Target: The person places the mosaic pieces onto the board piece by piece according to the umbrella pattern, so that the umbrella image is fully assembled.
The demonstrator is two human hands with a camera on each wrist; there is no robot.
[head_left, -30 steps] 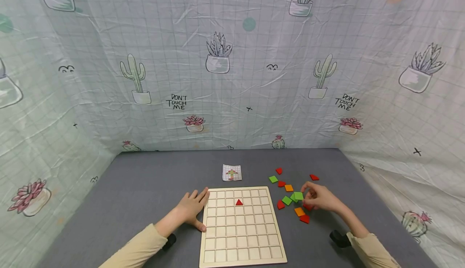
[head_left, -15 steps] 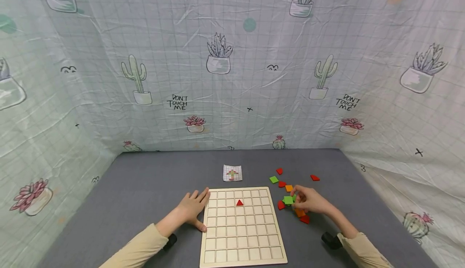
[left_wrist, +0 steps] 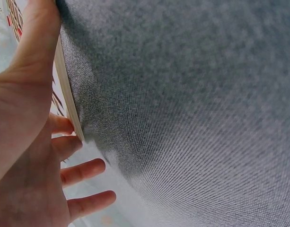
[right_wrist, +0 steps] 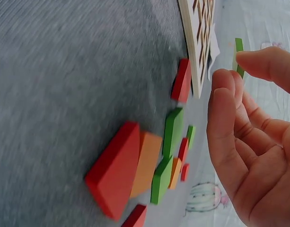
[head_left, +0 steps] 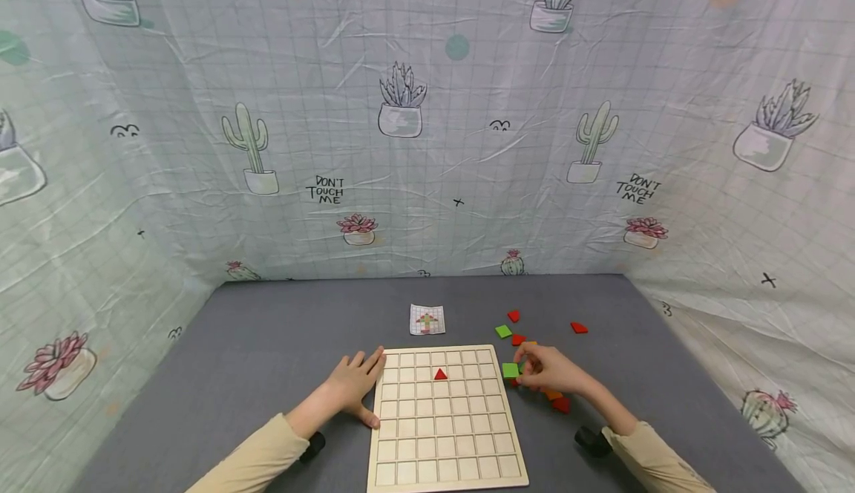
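Note:
My right hand (head_left: 551, 369) pinches a green square tile (head_left: 510, 370) between thumb and fingers, just off the right edge of a wooden grid board (head_left: 434, 407). In the right wrist view the same green tile (right_wrist: 239, 45) shows nearly edge-on at the fingertips. Fingers spread, my left hand (head_left: 354, 385) rests along the board's left edge; the left wrist view has its thumb and fingers against the board's side (left_wrist: 68, 94). One red triangle tile (head_left: 440, 374) sits in a cell of the board's second row.
Loose red, orange and green tiles lie right of the board, among them a red one (head_left: 579, 327), a green one (head_left: 504, 331) and an orange one (right_wrist: 145, 163). A small picture card (head_left: 427, 320) with a coloured pattern lies behind the board. A printed curtain (head_left: 454, 151) surrounds the grey table.
My right hand has moved left from the loose tiles toward the board, carrying the green square tile. The left hand and the board have stayed in place.

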